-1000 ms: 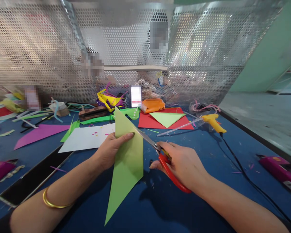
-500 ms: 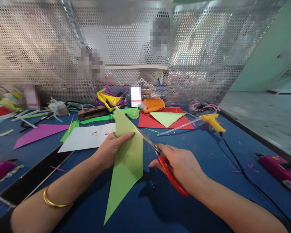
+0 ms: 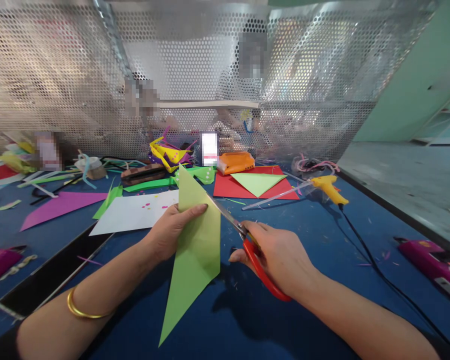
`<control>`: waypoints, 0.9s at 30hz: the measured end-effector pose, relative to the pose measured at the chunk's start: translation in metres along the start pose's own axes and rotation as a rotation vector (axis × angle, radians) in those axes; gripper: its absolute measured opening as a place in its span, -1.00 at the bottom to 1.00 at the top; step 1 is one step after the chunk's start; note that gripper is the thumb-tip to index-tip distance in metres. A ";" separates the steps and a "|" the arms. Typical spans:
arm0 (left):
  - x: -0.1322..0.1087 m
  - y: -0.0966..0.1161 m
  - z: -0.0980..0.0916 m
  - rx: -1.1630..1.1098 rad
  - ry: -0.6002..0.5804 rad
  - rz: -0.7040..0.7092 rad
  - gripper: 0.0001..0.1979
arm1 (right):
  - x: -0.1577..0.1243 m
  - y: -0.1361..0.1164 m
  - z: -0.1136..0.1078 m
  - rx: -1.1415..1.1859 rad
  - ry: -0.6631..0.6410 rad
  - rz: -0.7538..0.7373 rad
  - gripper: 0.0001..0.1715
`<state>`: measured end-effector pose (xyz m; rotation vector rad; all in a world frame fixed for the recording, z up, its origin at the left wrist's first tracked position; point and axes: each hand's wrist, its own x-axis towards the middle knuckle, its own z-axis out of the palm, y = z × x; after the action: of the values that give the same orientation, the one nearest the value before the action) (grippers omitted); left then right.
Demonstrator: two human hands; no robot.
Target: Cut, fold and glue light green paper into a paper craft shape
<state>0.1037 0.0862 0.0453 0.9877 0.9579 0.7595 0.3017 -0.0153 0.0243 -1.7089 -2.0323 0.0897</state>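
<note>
A folded piece of light green paper (image 3: 195, 250) stands tilted above the blue table, with a long point reaching down toward me. My left hand (image 3: 172, 225) pinches it on its left side, thumb across the front. In my right hand (image 3: 281, 255) is a pair of scissors (image 3: 260, 270) with red handles. Their metal blades lie along the paper's upper right edge, close to my left thumb. How far the blades are apart is hard to see. Behind, a light green paper triangle (image 3: 258, 183) rests on a red sheet (image 3: 221, 187).
A yellow glue gun (image 3: 328, 187) with a black cord lies at right, near a magenta power strip (image 3: 435, 262). At left are a white sheet (image 3: 123, 215), purple paper (image 3: 67, 206) and a long black panel (image 3: 52, 272). A perforated metal screen (image 3: 195, 55) stands behind.
Almost nothing differs. My right hand and the scissors have shifted very slightly left along with the green paper; my grip on both is the same.
</note>
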 end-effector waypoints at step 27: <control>0.002 0.000 -0.003 0.006 -0.023 -0.032 -0.84 | 0.001 0.000 -0.007 0.142 -0.080 0.047 -0.47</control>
<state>0.1015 0.0889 0.0439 0.9819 0.9543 0.7176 0.3044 -0.0165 0.0308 -1.6886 -1.9915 0.3147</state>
